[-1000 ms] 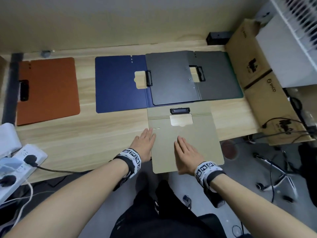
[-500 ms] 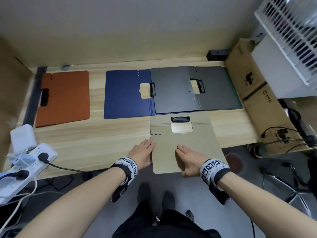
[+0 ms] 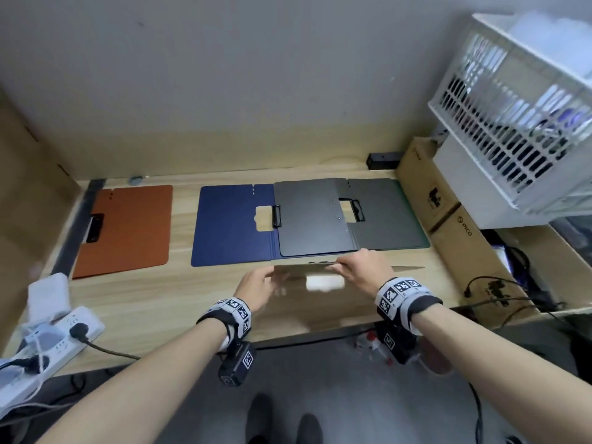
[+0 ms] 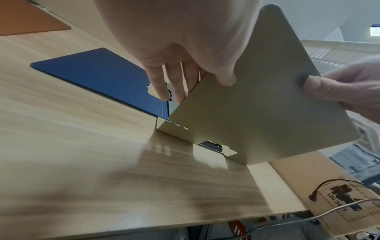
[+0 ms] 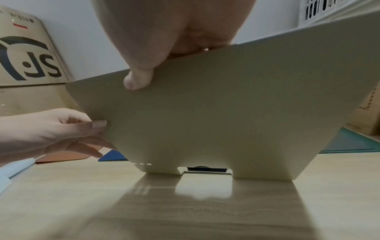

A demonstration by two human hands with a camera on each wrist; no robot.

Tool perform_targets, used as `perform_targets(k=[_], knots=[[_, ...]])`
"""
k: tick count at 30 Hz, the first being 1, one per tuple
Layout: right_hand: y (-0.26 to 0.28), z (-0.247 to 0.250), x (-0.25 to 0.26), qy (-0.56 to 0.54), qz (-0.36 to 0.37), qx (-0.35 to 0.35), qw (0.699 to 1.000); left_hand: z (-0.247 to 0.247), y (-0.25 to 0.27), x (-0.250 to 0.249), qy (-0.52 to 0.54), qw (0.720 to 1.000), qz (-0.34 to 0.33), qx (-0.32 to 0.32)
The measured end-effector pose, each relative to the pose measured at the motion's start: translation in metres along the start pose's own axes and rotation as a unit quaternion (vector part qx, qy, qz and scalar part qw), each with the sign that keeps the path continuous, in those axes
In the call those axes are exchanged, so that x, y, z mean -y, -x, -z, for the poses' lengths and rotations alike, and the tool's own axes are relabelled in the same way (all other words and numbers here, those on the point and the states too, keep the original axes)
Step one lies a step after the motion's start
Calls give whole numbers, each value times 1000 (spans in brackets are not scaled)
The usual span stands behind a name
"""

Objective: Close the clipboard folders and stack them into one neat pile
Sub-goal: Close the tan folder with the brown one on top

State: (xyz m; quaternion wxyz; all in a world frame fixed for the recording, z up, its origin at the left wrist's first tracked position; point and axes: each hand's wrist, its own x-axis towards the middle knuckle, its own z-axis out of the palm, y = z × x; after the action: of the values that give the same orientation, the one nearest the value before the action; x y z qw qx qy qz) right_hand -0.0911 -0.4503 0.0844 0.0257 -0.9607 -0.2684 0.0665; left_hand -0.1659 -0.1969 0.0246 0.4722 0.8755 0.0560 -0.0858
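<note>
A khaki folder stands with its cover raised nearly upright on the desk, its clip at the base. My left hand pinches the cover's left edge, thumb in front and fingers behind. My right hand pinches its top edge. The cover hides what lies behind it. Beyond it an open blue folder lies flat. A dark grey open folder overlaps the blue one's right half and a green folder. An orange folder lies closed at far left.
A white power strip with plugs and a cable sits at the front left. Cardboard boxes line the desk's right end, with a white crate above them. A small black box sits by the back wall.
Both hands lay flat on the khaki cover, which overhung the desk's front edge. Now they grip it and have swung it up on its spine. The head view has tilted upward.
</note>
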Motion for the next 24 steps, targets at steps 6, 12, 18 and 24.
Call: perform_targets(k=[6, 12, 18, 24], knots=[[-15, 2, 10, 41, 7, -40, 998, -1, 2, 17, 10, 1000, 21, -20], [-45, 3, 6, 54, 14, -72, 996, 11, -17, 29, -11, 1000, 7, 28], [-70, -2, -4, 53, 5, -98, 994, 17, -47, 33, -31, 998, 12, 47], [-121, -5, -25, 20, 30, -92, 995, 12, -90, 56, -186, 979, 24, 80]])
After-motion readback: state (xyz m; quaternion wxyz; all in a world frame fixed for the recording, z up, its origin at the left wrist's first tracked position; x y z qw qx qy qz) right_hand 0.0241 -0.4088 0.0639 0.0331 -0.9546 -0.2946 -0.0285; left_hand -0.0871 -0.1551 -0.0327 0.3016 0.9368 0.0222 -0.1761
